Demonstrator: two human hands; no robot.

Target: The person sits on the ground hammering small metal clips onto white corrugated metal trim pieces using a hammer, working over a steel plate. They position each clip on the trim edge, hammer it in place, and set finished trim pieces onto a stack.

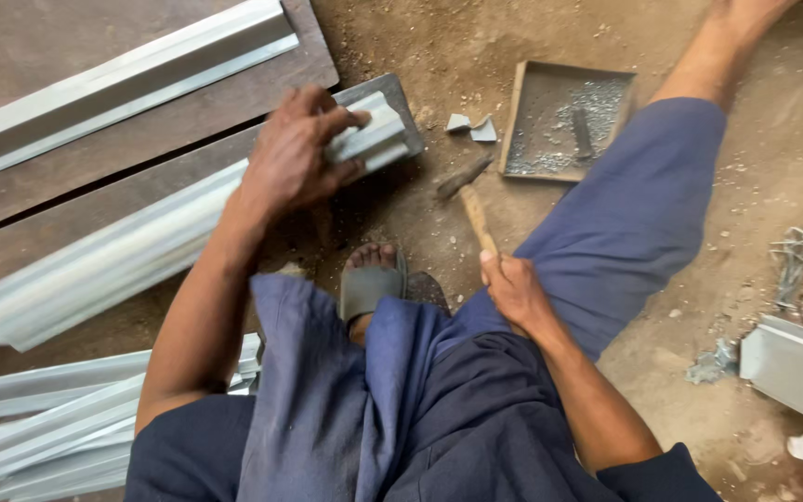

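Note:
My left hand presses down on the end of a long grey metal profile that lies across a brown wooden board. My right hand grips the wooden handle of a hammer, whose dark head hangs just above the dirt floor to the right of the profile's end. I sit on the ground in blue trousers, with my sandalled foot under the profile's end.
A second metal profile lies on the board at top left. Several more profiles are stacked at bottom left. A shallow tray with metal bits sits ahead. Another profile end and bent nails lie right.

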